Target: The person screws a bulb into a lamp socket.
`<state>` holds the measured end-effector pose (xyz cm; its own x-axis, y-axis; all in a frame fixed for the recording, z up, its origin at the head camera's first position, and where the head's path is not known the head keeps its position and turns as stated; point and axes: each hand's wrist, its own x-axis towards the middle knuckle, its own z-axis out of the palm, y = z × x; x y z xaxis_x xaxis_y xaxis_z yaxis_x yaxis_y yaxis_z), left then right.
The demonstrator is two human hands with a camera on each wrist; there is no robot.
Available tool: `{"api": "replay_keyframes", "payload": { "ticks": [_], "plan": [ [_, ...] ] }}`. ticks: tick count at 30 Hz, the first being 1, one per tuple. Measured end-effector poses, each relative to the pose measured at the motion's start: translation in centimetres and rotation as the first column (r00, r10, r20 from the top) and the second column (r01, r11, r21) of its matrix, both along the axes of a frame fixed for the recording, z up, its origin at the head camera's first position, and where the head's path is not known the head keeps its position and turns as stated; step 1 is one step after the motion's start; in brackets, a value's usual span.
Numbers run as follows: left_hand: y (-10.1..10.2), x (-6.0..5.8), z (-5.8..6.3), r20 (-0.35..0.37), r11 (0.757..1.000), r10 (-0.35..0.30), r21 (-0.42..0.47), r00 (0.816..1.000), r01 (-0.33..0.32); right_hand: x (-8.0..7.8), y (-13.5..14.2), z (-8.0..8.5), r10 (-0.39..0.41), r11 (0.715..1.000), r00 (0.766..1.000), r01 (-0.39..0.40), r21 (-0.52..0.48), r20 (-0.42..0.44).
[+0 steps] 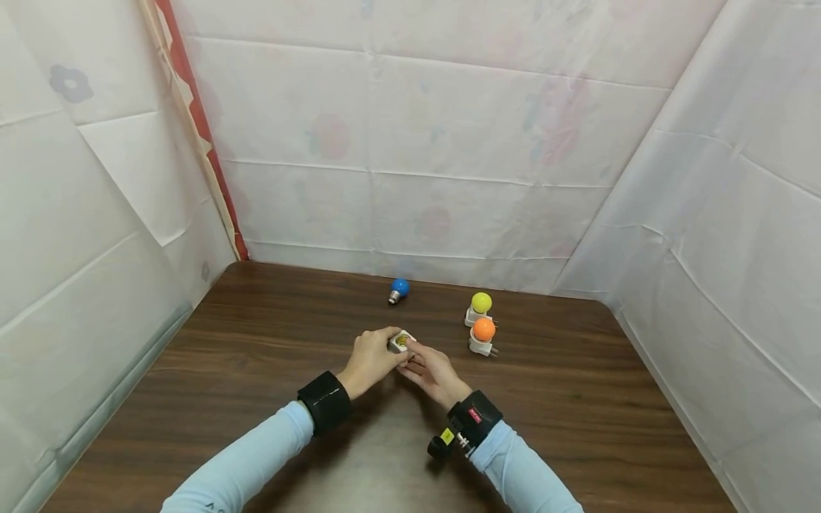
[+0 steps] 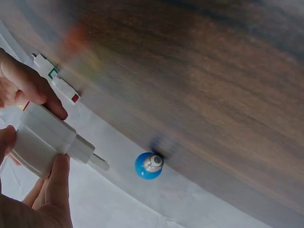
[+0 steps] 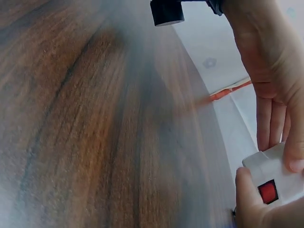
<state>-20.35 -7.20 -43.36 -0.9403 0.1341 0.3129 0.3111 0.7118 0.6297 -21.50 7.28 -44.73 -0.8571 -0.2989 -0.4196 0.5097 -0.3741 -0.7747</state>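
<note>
Above the dark wooden table, both hands hold a white plug-in lamp socket (image 1: 395,343), its threaded metal opening facing up toward the head camera. The left hand (image 1: 370,358) grips its left side; fingers of the right hand (image 1: 436,374) pinch the opposite side. In the left wrist view the plug pins of the socket (image 2: 40,137) stick out past the fingertips. A red rocker switch (image 3: 268,192) shows on its face in the right wrist view. Beyond the hands, a blue bulb (image 1: 400,286) lies on its side, screw base toward the person.
To the right stand two more white plug-in sockets, one carrying a yellow bulb (image 1: 481,302), the nearer one an orange bulb (image 1: 484,329). Pale patterned sheets (image 1: 410,142) hang behind the table (image 1: 564,399) and along both sides. Black bands with small cameras sit on both wrists.
</note>
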Motion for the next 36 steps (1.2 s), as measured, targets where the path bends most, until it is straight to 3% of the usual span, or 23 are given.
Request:
{"api": "replay_keyframes", "payload": {
  "ticks": [4, 7, 9, 13, 18, 21, 25, 28, 31, 34, 36],
  "plan": [
    [-0.5, 0.4, 0.2, 0.013, 0.998, -0.044, 0.048, 0.999, 0.043, -0.1, 0.8, 0.0, 0.104, 0.995, 0.995, -0.104, 0.007, -0.006],
    [-1.2, 0.6, 0.4, 0.052, 0.988, -0.142, 0.071, 0.989, 0.138, -0.5, 1.8, 0.0, 0.202, 0.978, 0.979, -0.202, 0.056, 0.004],
    [-1.9, 0.7, 0.5, 0.088, 0.973, -0.227, 0.059, 0.97, 0.222, -0.7, 2.3, -0.1, 0.26, 0.959, 0.966, -0.259, 0.115, 0.007],
    [-3.1, 0.8, 0.6, 0.143, 0.924, -0.382, 0.019, 0.913, 0.383, -1.0, 2.9, -0.3, 0.338, 0.915, 0.941, -0.331, 0.229, 0.008],
    [-3.5, 0.7, 0.6, 0.182, 0.869, -0.494, 0.059, 0.85, 0.492, -1.0, 2.9, -0.9, 0.367, 0.895, 0.93, -0.345, 0.284, -0.028],
    [-3.6, 0.6, 0.5, 0.203, 0.855, -0.518, 0.096, 0.831, 0.509, -0.9, 2.8, -1.2, 0.353, 0.896, 0.935, -0.326, 0.301, -0.039],
    [-3.6, 0.5, 0.5, 0.219, 0.85, -0.527, 0.125, 0.822, 0.512, -0.7, 2.6, -1.3, 0.34, 0.899, 0.939, -0.308, 0.311, -0.051],
    [-3.4, 0.5, 0.5, 0.204, 0.866, -0.5, 0.118, 0.842, 0.486, -0.6, 2.5, -1.1, 0.319, 0.909, 0.946, -0.286, 0.302, -0.063],
    [-3.0, 0.7, 0.5, 0.171, 0.91, -0.413, 0.09, 0.894, 0.404, -0.5, 2.3, -0.9, 0.268, 0.93, 0.961, -0.24, 0.278, -0.067],
    [-2.4, 1.1, 0.4, 0.135, 0.962, -0.274, 0.059, 0.952, 0.268, -0.4, 2.0, -0.7, 0.191, 0.957, 0.979, -0.172, 0.235, -0.064],
    [-2.0, 1.4, 0.5, 0.117, 0.981, -0.191, 0.049, 0.975, 0.186, -0.3, 1.8, -0.7, 0.137, 0.973, 0.989, -0.124, 0.196, -0.053]
  ]
}}
